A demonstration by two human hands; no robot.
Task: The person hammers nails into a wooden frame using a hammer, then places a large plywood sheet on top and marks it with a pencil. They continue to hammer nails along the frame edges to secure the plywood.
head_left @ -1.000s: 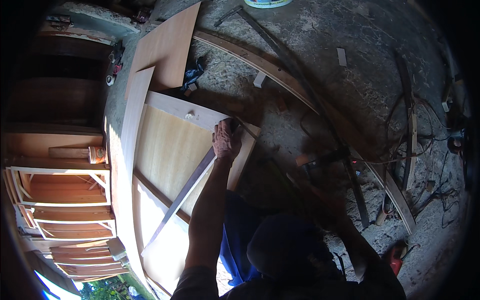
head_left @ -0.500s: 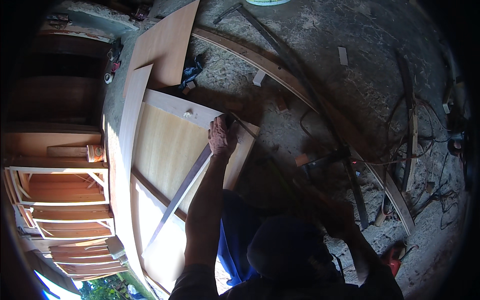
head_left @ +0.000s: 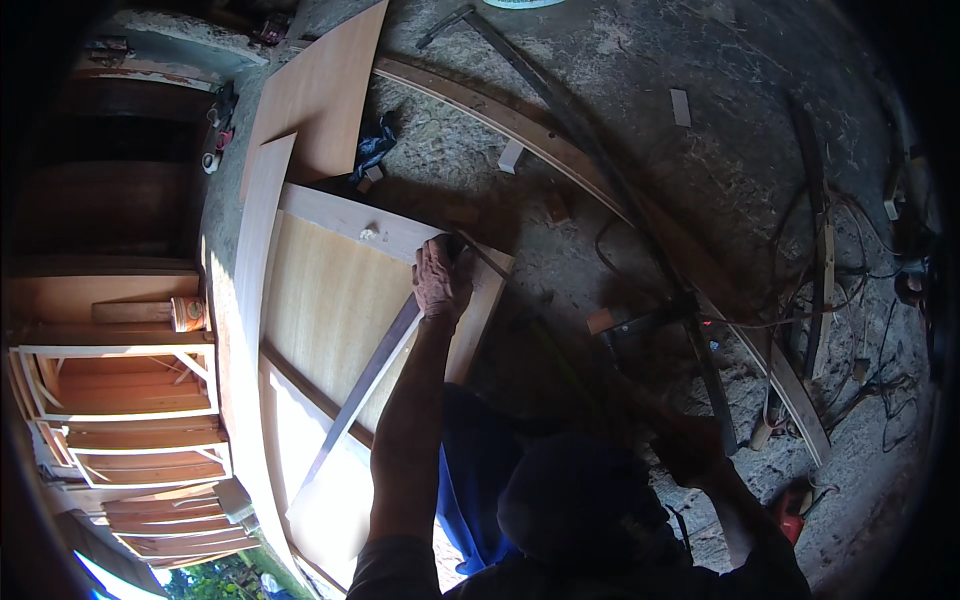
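Observation:
My left hand [head_left: 440, 280] is closed over the upper end of a narrow wooden strip [head_left: 368, 388], bearing down on a framed wooden panel [head_left: 325, 270]. The strip slants down to the lower left across the panel. In deep shadow on the right, my right hand [head_left: 690, 450] is closed around the handle end of what looks like a hand saw [head_left: 487, 262]. Its thin blade runs up to the left, and the tip lies at the panel's corner beside my left hand. Shadow hides the handle and much of the blade.
A long pale board [head_left: 258, 240] lies along the panel's left side, near a plywood sheet [head_left: 318, 90]. A dark metal bar [head_left: 560, 105] and a long plank [head_left: 490, 115] cross the rough floor. Cables [head_left: 850, 290] tangle at right. Wooden frames [head_left: 130, 385] stand at left.
My right hand has shifted slightly toward the lower right. My left hand stays on the strip, and the whole view has moved a little.

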